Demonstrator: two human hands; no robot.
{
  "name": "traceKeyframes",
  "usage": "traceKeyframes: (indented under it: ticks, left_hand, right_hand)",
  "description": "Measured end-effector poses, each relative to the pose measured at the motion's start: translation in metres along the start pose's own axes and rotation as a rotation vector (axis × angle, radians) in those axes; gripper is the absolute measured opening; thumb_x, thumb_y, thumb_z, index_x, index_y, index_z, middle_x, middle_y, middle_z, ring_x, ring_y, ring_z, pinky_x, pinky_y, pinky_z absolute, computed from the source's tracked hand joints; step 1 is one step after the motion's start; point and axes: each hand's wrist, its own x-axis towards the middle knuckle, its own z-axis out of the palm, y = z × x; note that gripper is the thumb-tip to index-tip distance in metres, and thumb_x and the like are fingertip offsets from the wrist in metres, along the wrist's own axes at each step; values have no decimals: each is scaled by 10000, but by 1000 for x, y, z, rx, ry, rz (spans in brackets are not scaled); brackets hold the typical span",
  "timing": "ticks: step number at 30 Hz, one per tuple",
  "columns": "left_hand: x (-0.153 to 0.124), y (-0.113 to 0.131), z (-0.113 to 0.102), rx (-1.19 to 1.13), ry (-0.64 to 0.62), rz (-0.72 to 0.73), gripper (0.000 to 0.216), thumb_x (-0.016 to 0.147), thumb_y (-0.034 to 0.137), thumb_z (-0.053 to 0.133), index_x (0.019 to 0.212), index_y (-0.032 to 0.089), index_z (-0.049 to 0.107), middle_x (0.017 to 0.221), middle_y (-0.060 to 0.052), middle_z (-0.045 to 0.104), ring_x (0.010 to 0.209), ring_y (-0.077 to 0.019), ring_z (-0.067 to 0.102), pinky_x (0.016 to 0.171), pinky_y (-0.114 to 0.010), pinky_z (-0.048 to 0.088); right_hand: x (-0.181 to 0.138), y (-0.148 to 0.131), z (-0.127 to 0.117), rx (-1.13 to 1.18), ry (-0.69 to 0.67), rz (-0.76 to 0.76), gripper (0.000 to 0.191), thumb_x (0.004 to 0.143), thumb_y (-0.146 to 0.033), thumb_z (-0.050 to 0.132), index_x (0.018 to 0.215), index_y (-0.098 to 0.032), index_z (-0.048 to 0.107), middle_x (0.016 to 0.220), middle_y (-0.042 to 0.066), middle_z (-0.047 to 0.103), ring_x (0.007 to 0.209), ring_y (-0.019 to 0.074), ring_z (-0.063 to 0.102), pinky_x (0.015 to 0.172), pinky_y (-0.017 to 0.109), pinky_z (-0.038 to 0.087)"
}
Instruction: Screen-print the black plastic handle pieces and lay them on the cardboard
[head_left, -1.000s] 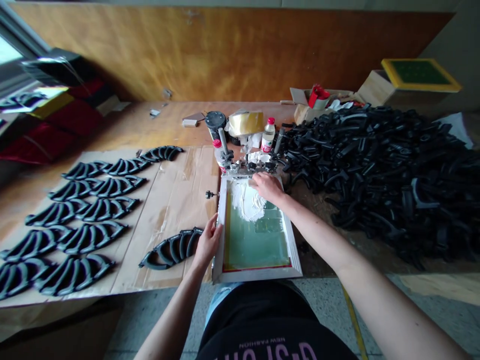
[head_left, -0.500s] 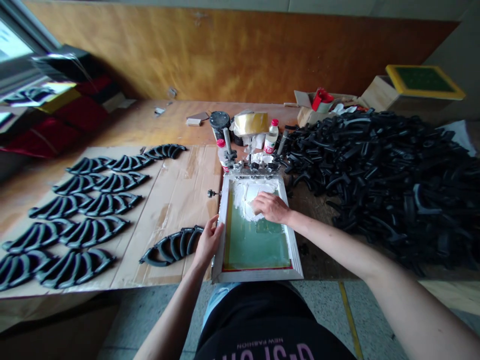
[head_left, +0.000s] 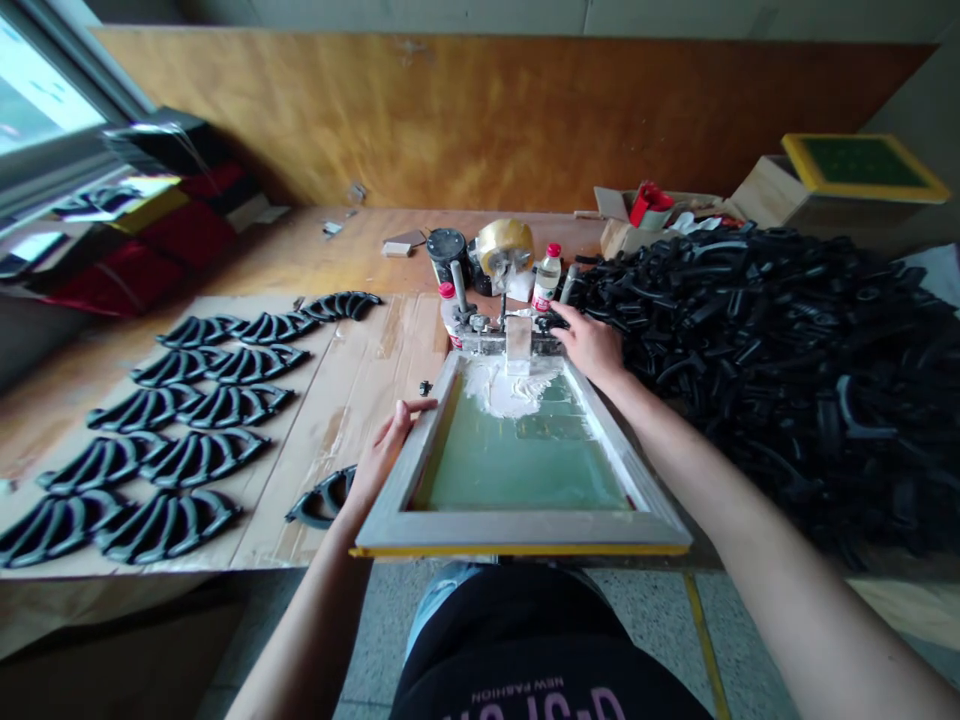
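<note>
A screen printing frame (head_left: 521, 528) with a green mesh stands tilted, its near edge raised. White ink (head_left: 504, 390) is smeared over the mesh's far end. My left hand (head_left: 391, 440) grips the frame's left side, some fingers hidden behind the rim. Upright against the clamp (head_left: 480, 343) at the far end rests a squeegee (head_left: 518, 345). My right hand (head_left: 589, 342) is open beside the clamp's right end, fingers apart and holding nothing. Left of the frame, a black curved plastic part (head_left: 324, 500) lies on the cardboard, half covered by my left forearm.
Rows of black curved parts (head_left: 199, 455) lie on the cardboard (head_left: 352, 370) at left. A big heap of black parts (head_left: 772, 360) fills the right side. Behind the clamp are a bottle (head_left: 547, 275), a tape roll (head_left: 505, 245) and a black tub (head_left: 447, 255).
The frame's near edge has risen. My right hand has left the squeegee standing at the clamp and moved right and away from me. My left hand has shifted slightly left and up.
</note>
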Motion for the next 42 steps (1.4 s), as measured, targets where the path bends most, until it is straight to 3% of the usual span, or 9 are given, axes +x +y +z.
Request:
traceKeyframes:
  ticks: [4, 9, 12, 17, 20, 23, 27, 32, 42]
  left_hand:
    - [23, 31, 12, -203, 72, 235, 624, 857, 693, 465, 1157, 177, 649, 922, -65, 715, 851, -213, 662, 773, -328, 528]
    - [44, 39, 27, -320, 188, 252, 620, 846, 687, 482, 1169, 174, 612, 939, -83, 713, 874, -210, 676, 747, -336, 546]
    - [27, 12, 38, -331, 213, 177, 632, 838, 701, 493, 1195, 186, 577, 994, -91, 715, 859, -189, 667, 733, -313, 537]
    - [-35, -52, 70, -235, -118, -246, 710, 781, 764, 517, 1137, 155, 602, 955, -120, 724, 867, -218, 676, 705, -319, 519]
    - [-57, -78, 71, -356, 29, -293, 646, 775, 782, 491, 1001, 183, 575, 823, -55, 685, 769, -186, 664, 631, -282, 501]
    - [-65, -104, 31, -379, 296, -266, 551, 745, 752, 553, 797, 207, 493, 641, 20, 579, 591, -130, 578, 532, -228, 435]
    - [-70, -162, -65, -146, 513, -356, 524, 824, 724, 388, 769, 209, 474, 633, 8, 593, 549, -115, 534, 548, -236, 444]
    - [-63, -232, -160, 66, 571, -546, 430, 890, 618, 266, 775, 233, 421, 650, -17, 620, 551, -149, 567, 534, -265, 447]
    - [-43, -255, -205, 360, 252, -697, 414, 931, 576, 273, 813, 236, 477, 623, -34, 689, 650, -221, 686, 643, -313, 482]
  right_hand:
    - [-36, 40, 9, 58, -35, 201, 313, 942, -312, 484, 1174, -185, 650, 891, 92, 725, 829, 258, 653, 777, 361, 487]
    - [-96, 16, 58, 132, -235, -116, 324, 871, -329, 657, 1164, -190, 655, 1043, 107, 707, 991, 259, 620, 890, 389, 465]
    - [-109, -6, 65, 110, -338, -294, 261, 857, -271, 696, 1116, -238, 689, 1049, 75, 692, 1039, 251, 580, 926, 400, 430]
    - [-117, -57, 45, 199, -301, -384, 136, 921, -285, 630, 962, -186, 714, 938, 75, 682, 974, 233, 561, 887, 364, 416]
    - [-141, -114, 42, 255, -290, -553, 179, 947, -288, 590, 1006, -167, 708, 913, 86, 671, 953, 247, 548, 882, 378, 399]
    - [-165, -174, 56, 326, -355, -698, 249, 971, -322, 554, 1111, -170, 693, 932, 85, 678, 950, 243, 545, 874, 378, 392]
    - [-168, -236, 106, 358, -472, -699, 338, 967, -386, 565, 1233, -195, 649, 1036, 72, 701, 1031, 232, 545, 892, 362, 389]
    - [-156, -287, 176, 116, -642, -588, 368, 984, -422, 518, 1277, -227, 624, 1061, 87, 707, 1088, 259, 517, 888, 381, 384]
    - [-159, -328, 205, -153, -739, -455, 412, 983, -516, 460, 1042, -175, 683, 1003, 128, 709, 1082, 294, 513, 895, 413, 371]
